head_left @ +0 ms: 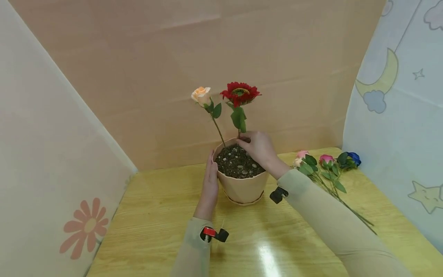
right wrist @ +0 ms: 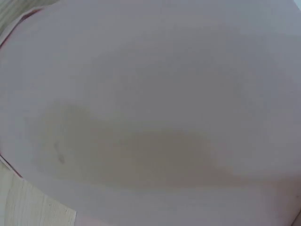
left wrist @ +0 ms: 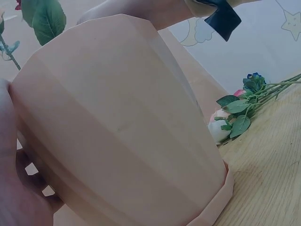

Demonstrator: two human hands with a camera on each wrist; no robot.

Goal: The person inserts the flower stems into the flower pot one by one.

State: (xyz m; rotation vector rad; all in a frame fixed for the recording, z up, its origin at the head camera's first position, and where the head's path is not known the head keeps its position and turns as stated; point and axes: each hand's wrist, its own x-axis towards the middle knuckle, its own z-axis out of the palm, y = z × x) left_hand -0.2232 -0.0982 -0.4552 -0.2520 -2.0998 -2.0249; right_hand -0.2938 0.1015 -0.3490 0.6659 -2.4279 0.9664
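A peach flower pot (head_left: 242, 186) filled with dark, pebbly soil (head_left: 238, 161) stands on the table. At its left side my left hand (head_left: 209, 184) rests on the wall with fingers fairly straight, the thumb by the rim. My right hand (head_left: 259, 148) reaches over the back right of the rim and pinches the stem of a red sunflower-like flower (head_left: 240, 93) low down, close over the soil. Left of it a peach rose (head_left: 201, 96) stands in the soil, leaning left. The right wrist view is filled by the pot wall (right wrist: 141, 94); that hand is hidden there.
Several loose artificial roses, among them a pink rose (head_left: 326, 158) and a blue rose (head_left: 353, 159), lie on the wooden table (head_left: 155, 215) to the right, stems toward the front. A peach backdrop (head_left: 173, 130) rises behind the pot, with patterned cloth on both sides.
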